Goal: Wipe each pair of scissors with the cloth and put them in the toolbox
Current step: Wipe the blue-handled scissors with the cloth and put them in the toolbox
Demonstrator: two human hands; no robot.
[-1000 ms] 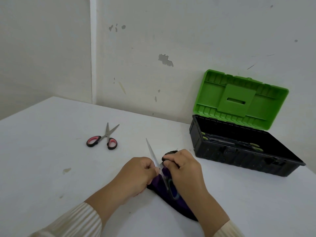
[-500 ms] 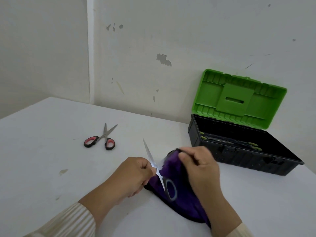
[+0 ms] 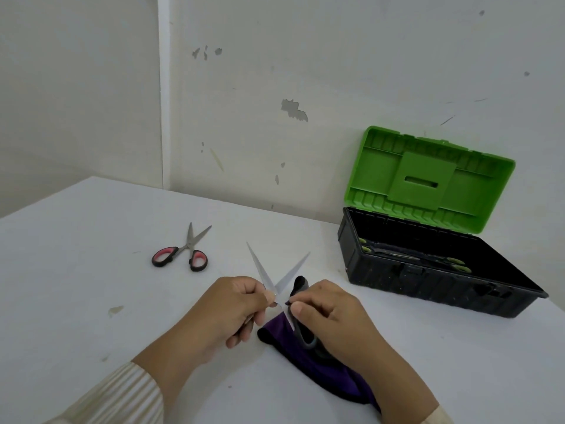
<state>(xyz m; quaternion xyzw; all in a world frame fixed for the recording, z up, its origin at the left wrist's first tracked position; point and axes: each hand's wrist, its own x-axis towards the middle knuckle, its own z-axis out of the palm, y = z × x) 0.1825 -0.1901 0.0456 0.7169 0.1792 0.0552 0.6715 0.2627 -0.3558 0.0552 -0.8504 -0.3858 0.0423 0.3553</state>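
A stained white table (image 3: 91, 286) meets chipped walls (image 3: 305, 56). Left of the toolbox (image 3: 397, 280), the left hand (image 3: 235, 310) and right hand (image 3: 333, 319) grip open scissors (image 3: 261, 270).

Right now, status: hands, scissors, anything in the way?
Left hand and right hand both grip grey-handled scissors, blades spread, over purple cloth. Red-handled scissors lie on table. Toolbox open, nothing blocking it.

Scissors on the table side: 2 pairs, red-handled scissors (image 3: 183, 252) and grey-handled scissors (image 3: 276, 290). Green-handled scissors (image 3: 397, 254): count unclear. Purple cloth (image 3: 321, 371): 1. Toolbox (image 3: 428, 289): 1. Hands: 2, left hand (image 3: 235, 307) and right hand (image 3: 333, 313).
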